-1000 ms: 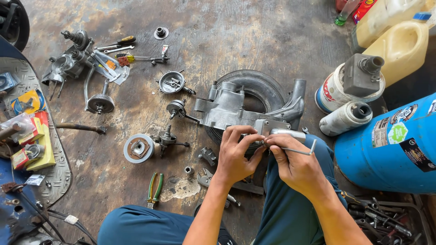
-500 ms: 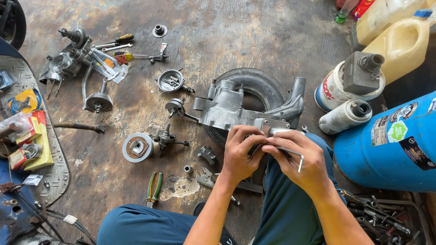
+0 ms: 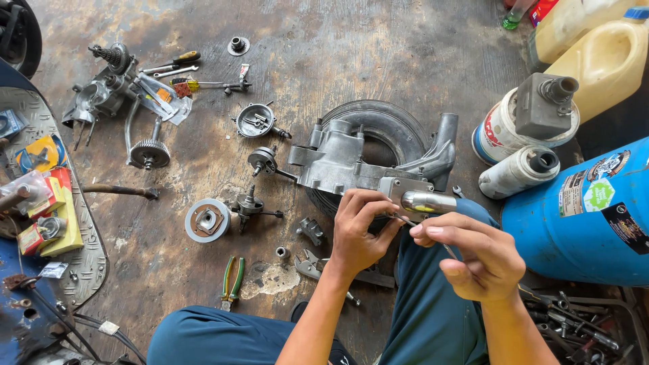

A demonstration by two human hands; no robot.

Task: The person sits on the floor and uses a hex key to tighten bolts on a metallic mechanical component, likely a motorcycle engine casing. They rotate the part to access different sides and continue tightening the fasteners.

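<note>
A grey aluminium engine casing (image 3: pixel 338 162) lies across a small black tyre (image 3: pixel 389 122) on the stained floor in front of my knees. A shiny metal cylinder (image 3: pixel 426 201) sticks out at its near right end. My left hand (image 3: pixel 362 233) grips the casing's near edge just beside that cylinder, fingers curled on it. My right hand (image 3: pixel 476 260) is just right of it, pinching a thin metal tool (image 3: pixel 407 221) whose tip reaches toward my left fingers; most of the tool is hidden by my fingers.
Loose parts lie to the left: a round flywheel disc (image 3: pixel 206 220), green-handled pliers (image 3: pixel 230 277), a wrench (image 3: pixel 312 263), screwdrivers (image 3: pixel 179 64). A blue drum (image 3: pixel 581 209), yellow jugs (image 3: pixel 602 54), a white can (image 3: pixel 500 132) and a tool crate (image 3: pixel 574 324) crowd the right.
The thin tool in my right hand swung from pointing right, to pointing down, to tucked between my fingers toward my left hand. My left hand stayed on the casing.
</note>
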